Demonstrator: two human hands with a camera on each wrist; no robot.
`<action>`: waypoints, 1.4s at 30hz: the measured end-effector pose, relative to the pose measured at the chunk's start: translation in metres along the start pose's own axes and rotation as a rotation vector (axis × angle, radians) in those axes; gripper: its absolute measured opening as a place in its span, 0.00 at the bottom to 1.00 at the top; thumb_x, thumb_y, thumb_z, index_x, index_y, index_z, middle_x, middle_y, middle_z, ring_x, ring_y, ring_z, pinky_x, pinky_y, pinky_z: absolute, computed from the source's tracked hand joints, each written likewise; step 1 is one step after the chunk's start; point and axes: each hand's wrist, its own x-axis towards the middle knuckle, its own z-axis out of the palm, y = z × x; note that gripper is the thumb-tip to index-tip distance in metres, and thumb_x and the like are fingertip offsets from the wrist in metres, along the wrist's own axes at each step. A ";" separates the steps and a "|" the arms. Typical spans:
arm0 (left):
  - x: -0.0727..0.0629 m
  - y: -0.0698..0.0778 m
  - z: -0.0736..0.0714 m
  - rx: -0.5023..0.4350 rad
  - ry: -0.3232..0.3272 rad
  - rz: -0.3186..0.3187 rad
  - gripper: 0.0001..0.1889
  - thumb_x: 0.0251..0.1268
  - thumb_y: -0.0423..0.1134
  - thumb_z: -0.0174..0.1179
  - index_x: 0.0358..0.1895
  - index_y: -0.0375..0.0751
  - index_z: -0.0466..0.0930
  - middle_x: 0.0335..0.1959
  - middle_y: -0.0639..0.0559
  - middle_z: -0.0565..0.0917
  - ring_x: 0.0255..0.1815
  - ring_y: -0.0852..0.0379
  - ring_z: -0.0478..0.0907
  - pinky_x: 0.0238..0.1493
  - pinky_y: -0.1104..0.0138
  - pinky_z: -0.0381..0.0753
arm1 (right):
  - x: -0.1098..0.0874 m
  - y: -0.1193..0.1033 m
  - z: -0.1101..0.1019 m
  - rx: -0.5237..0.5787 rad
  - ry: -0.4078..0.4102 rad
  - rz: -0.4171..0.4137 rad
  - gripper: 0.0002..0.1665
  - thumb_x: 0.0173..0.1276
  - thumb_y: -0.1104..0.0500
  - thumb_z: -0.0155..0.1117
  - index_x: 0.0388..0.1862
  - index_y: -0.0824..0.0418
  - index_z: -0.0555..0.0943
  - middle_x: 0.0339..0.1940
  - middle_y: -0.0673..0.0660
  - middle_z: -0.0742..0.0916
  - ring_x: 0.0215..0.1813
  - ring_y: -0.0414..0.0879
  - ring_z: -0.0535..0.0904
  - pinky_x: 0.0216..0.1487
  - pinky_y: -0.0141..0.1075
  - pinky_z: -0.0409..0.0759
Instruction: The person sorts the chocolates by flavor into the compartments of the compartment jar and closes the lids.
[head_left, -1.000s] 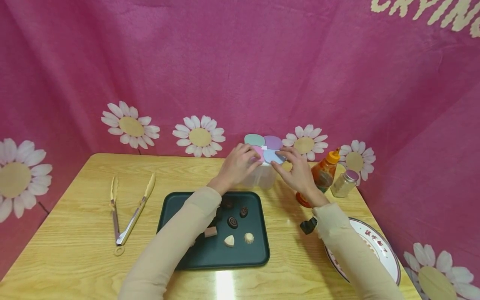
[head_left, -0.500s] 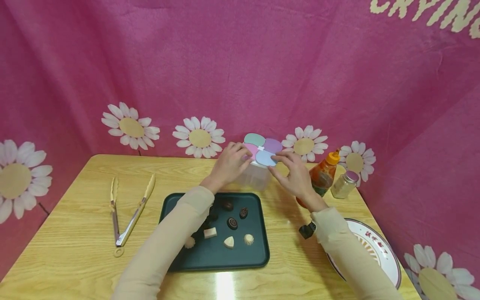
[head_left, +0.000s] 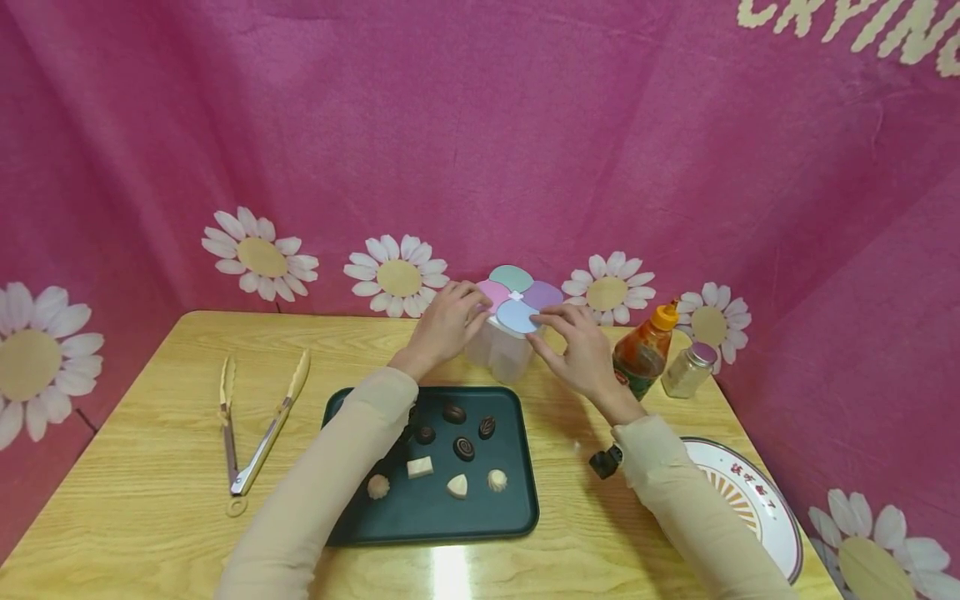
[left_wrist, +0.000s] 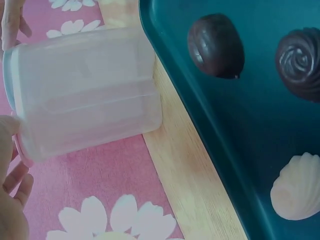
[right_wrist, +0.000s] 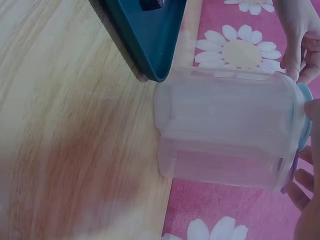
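A clear plastic storage canister (head_left: 510,354) stands upright on the table behind the tray. Its lid has petal-shaped flaps in pink, green, purple and blue (head_left: 517,317). On the left, my left hand (head_left: 444,323) holds the lid's edge by the pink flap (head_left: 491,293), thumb and fingers curled at the rim. My right hand (head_left: 576,350) pinches the opposite edge between thumb and fingers, by the blue and purple flaps. Through the see-through wall (right_wrist: 225,105) in the right wrist view, no contents show. The dark green tray (head_left: 495,517) in front bears chocolates, such as a swirled dark one (head_left: 463,448).
Open tongs (head_left: 243,477) lie at the left of the table. To the right stand a sauce bottle (head_left: 643,354) with an orange cap and a shaker jar (head_left: 688,371). A patterned plate (head_left: 776,525) is partly under the right forearm. A pink cloth (head_left: 480,150) hangs behind.
The canister has shifted left and turned a little, its blue flap now facing the front. Both hands moved left with it. More of the tray's chocolates show beside the left sleeve.
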 end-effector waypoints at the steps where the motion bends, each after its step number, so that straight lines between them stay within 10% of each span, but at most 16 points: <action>1: 0.000 0.000 -0.001 0.004 -0.001 0.002 0.11 0.77 0.41 0.64 0.54 0.41 0.87 0.56 0.45 0.86 0.60 0.45 0.79 0.68 0.54 0.79 | 0.001 0.000 0.000 0.002 -0.003 -0.003 0.20 0.67 0.52 0.77 0.53 0.61 0.90 0.53 0.62 0.89 0.57 0.59 0.80 0.58 0.55 0.80; 19: -0.013 0.017 0.009 -0.005 0.059 0.174 0.14 0.70 0.43 0.71 0.52 0.40 0.86 0.54 0.46 0.85 0.60 0.49 0.79 0.68 0.59 0.80 | 0.017 0.022 -0.010 0.091 -0.074 -0.190 0.23 0.59 0.56 0.83 0.52 0.62 0.90 0.53 0.62 0.90 0.56 0.58 0.85 0.56 0.53 0.82; 42: -0.004 0.010 0.018 0.031 0.092 0.229 0.09 0.73 0.43 0.67 0.48 0.43 0.86 0.51 0.49 0.88 0.58 0.50 0.79 0.65 0.60 0.79 | 0.020 0.020 -0.001 0.057 -0.049 -0.199 0.17 0.61 0.58 0.80 0.48 0.60 0.88 0.49 0.61 0.90 0.52 0.58 0.83 0.54 0.52 0.80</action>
